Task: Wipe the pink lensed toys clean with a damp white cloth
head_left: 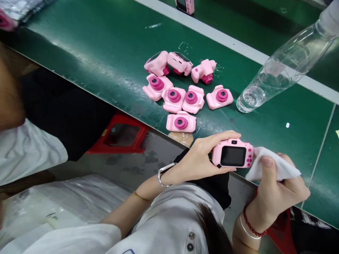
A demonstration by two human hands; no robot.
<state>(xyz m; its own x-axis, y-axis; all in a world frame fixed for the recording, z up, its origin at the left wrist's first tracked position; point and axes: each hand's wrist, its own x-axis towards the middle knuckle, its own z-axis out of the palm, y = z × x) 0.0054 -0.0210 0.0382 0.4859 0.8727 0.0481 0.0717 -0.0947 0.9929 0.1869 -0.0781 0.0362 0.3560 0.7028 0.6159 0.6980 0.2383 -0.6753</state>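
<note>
My left hand [202, 158] grips a pink toy camera [233, 155] by its left end, with the dark screen and small magenta buttons facing me. Pinched in my right hand [278, 187] is a white cloth [272, 164], whose edge meets the button end of the camera. Both hands are at the near edge of the green table [111, 67]. Beyond them lies a loose group of several more pink toy cameras, among them one [181, 122] closest to me with its magenta lens up and another [219, 97] to the right.
A clear plastic bottle [278, 74] with some liquid stands at the right. Another pink camera [185, 5] is at the far side, past a pale strip. A red stool [119, 134] sits below the table edge. Another person's white sleeve [29, 151] shows at left.
</note>
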